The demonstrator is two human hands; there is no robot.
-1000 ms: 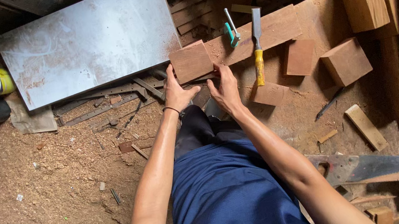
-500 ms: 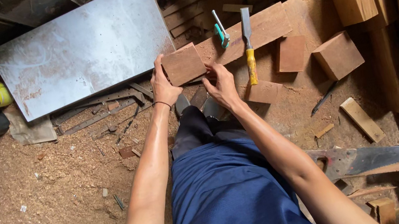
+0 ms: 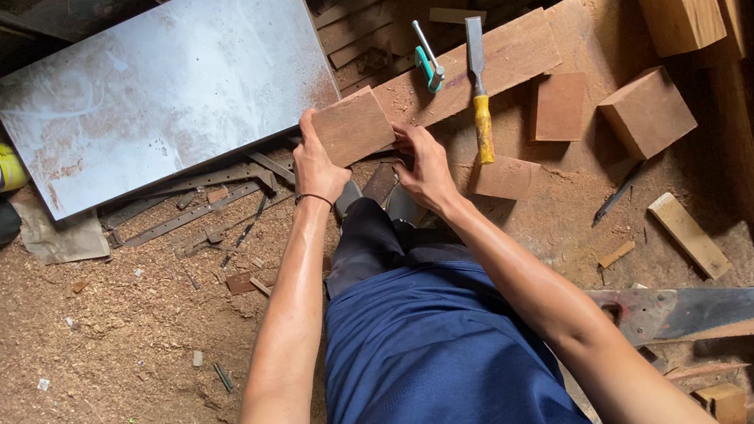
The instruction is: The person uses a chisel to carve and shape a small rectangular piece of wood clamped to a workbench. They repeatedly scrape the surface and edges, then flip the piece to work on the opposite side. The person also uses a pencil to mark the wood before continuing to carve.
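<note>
Block (image 3: 352, 127) between both hands, at plank's (image 3: 513, 54) left end.
Chisel (image 3: 479, 90) on plank; sheet (image 3: 164, 79) left; saw (image 3: 745, 305) right.

Left hand: your left hand (image 3: 317, 163) gripped the left edge of the square wooden block (image 3: 352, 126), thumb up along its side
Right hand: your right hand (image 3: 424, 166) pressed against the block's lower right corner
Plank: the block sat at the left end of a long plank (image 3: 513, 52)
Tools: a yellow-handled chisel (image 3: 479, 93) and a teal-handled tool (image 3: 427, 60) lay across that plank
Nearby: a grey metal sheet (image 3: 164, 79) lay just left of the block; a handsaw (image 3: 745, 305) rested by your right elbow
Ground: sawdust and loose wooden blocks (image 3: 647, 111) surrounded you
</note>
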